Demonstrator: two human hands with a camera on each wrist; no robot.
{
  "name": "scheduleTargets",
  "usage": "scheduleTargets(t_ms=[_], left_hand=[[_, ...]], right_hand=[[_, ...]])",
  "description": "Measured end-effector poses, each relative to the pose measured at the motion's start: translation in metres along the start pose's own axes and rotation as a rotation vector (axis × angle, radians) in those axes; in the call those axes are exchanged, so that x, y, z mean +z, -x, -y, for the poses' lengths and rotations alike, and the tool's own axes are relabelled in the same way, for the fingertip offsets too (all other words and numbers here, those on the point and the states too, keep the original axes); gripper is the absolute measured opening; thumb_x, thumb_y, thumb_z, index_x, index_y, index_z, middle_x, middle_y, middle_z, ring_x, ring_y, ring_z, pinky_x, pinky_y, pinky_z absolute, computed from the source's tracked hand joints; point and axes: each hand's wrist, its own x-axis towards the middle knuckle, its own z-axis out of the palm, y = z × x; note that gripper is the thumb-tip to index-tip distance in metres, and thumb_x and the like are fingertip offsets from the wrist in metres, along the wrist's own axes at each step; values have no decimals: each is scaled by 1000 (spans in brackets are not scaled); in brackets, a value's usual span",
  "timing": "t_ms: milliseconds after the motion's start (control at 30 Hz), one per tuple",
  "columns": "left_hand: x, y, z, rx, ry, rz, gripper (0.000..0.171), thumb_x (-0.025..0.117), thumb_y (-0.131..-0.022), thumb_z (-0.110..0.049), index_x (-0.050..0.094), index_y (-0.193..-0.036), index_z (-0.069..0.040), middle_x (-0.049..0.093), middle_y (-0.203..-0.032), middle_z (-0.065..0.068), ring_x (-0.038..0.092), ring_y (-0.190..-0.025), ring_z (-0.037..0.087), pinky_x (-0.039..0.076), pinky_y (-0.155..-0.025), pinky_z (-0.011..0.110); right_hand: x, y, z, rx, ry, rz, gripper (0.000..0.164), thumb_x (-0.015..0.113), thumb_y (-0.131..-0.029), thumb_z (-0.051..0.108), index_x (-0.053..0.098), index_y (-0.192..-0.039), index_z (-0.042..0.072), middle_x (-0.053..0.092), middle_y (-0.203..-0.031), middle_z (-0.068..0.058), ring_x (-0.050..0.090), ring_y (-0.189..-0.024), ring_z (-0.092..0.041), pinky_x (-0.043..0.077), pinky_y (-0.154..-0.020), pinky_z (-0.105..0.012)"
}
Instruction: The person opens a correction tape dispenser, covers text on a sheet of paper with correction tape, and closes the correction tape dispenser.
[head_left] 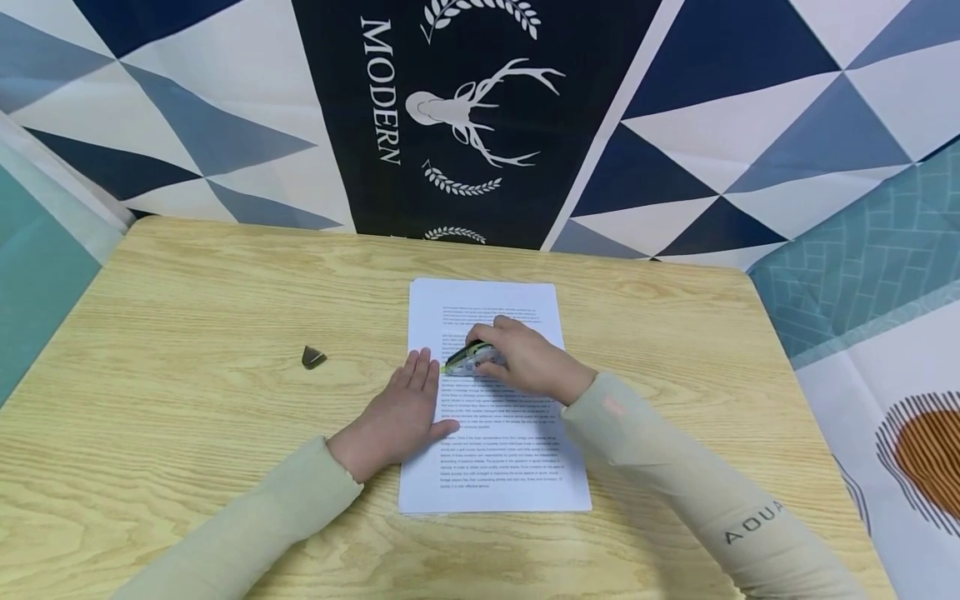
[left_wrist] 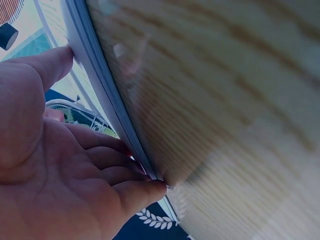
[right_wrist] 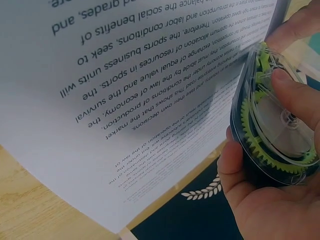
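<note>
Wooden surface (head_left: 187, 375), paper stack (head_left: 495, 425) mid-scene, correction tape (head_left: 467, 360) over its left half.
Right hand (head_left: 528, 354) grips it, fingers curled; left hand (head_left: 405, 412) flat, fingers straight, on stack's left edge. Small dark piece (head_left: 312, 357) further left.

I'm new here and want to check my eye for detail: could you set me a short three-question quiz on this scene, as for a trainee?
1. Which of the two hands holds the correction tape dispenser?
2. True or false: the small dark piece lies on the table, left of the paper stack.
3. Which edge of the paper stack does the left hand lie across?
A) right
B) left
C) far

Key: 1. The right hand. 2. True. 3. B.
</note>
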Motion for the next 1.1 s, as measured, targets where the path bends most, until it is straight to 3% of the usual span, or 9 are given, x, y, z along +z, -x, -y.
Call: scheduleTargets(t_ms=[1100], left_hand=[[-1, 1, 0, 5, 27, 8, 84, 49, -93, -49, 19, -144, 12, 9, -153, 29, 6, -144, 39, 17, -117, 48]], right_hand=[[-2, 2, -4, 76, -10, 51, 28, 66, -87, 23, 58, -113, 19, 60, -100, -4, 56, -89, -16, 49, -84, -36]])
